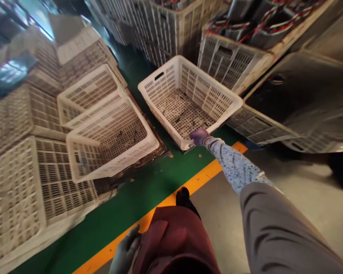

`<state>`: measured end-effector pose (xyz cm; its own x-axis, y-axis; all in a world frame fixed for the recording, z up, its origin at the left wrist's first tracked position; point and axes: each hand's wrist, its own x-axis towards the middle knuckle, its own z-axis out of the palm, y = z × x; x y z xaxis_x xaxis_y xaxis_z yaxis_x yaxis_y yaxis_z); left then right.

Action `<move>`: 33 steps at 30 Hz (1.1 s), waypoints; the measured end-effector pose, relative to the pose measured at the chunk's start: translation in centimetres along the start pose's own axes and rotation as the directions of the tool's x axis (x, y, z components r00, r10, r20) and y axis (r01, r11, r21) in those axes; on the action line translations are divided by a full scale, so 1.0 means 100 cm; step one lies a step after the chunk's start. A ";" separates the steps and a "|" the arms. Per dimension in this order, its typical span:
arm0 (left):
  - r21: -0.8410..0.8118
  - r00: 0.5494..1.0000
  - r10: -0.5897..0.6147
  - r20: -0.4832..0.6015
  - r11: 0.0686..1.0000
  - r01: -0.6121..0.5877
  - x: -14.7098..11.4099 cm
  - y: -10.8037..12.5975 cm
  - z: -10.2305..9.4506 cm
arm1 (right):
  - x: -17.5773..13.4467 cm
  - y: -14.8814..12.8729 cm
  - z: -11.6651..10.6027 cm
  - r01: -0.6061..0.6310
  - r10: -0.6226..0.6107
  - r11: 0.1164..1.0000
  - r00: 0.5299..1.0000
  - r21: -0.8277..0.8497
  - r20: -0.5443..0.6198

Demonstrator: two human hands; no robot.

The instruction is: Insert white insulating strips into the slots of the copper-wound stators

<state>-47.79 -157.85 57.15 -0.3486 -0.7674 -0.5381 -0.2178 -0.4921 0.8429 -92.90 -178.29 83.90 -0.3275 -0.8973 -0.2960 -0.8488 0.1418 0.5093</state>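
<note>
My right hand [199, 136], in a purple glove, is closed on the near rim of a white plastic crate [171, 125]. Its perforated floor carries small scraps, and the crate stands slightly tilted in view on the green floor. A blue patterned sleeve cover [234, 161] runs up that forearm. Low in the picture my left hand [125, 247], in a greyish glove, hangs beside my dark red apron [177, 236]. Its fingers are loosely apart and nothing shows in them.
Two white crates [114, 142] lie at the left near stacked crates [14, 182]. Tall crate stacks [162, 34] stand behind. At the right, a crate [231, 64] holds grey cylinders with red wires [274, 23]. A yellow line [200, 182] crosses the floor by my shoe [183, 194].
</note>
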 end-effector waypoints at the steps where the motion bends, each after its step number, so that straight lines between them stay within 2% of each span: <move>1: -0.018 1.000 -0.001 0.028 1.000 0.001 0.001 0.001 0.000 | -0.005 0.001 0.002 0.003 -0.003 1.000 1.000 -0.004 0.012; 6: -0.002 0.998 0.020 0.067 1.000 -0.020 0.005 -0.004 -0.006 | -0.031 0.002 0.015 0.004 -0.002 1.000 0.998 -0.022 0.066; 10: 0.044 0.992 0.014 0.124 0.999 -0.020 0.021 -0.001 -0.024 | -0.058 -0.009 0.037 -0.006 0.007 1.000 0.994 -0.010 0.106; 12: 0.045 0.988 0.003 0.152 0.999 -0.010 0.029 0.008 -0.037 | -0.078 -0.019 0.050 -0.014 0.015 1.000 0.993 -0.007 0.121; 15: 0.033 0.992 0.026 0.127 0.999 -0.031 0.043 0.027 -0.056 | -0.111 -0.039 0.070 -0.022 0.023 1.000 0.991 -0.003 0.131; 20: 0.161 0.964 0.220 0.148 0.957 -0.243 0.081 0.061 -0.069 | -0.167 -0.077 0.111 -0.064 0.058 0.997 0.991 0.041 0.122; 23: 0.206 0.922 0.306 0.237 0.911 -0.356 0.103 0.083 -0.061 | -0.205 -0.102 0.142 -0.133 0.121 0.984 0.987 0.118 0.106; 26: 0.237 0.860 0.351 0.371 0.860 -0.453 0.110 0.106 -0.042 | -0.248 -0.127 0.173 -0.218 0.202 0.953 0.975 0.210 0.096; 30: 0.290 0.754 0.432 0.495 0.736 -0.612 0.098 0.130 -0.005 | -0.309 -0.164 0.215 -0.281 0.269 0.914 0.960 0.292 0.081; 33: 0.303 0.710 0.458 0.535 0.680 -0.668 0.085 0.135 0.030 | -0.355 -0.197 0.246 -0.304 0.296 0.889 0.952 0.342 0.079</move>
<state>-56.45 -169.76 63.94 -0.8352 -0.5499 0.0066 -0.1916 0.3023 0.9337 -74.79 -138.99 64.51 -0.5956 -0.7792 -0.1952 -0.7968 0.5422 0.2668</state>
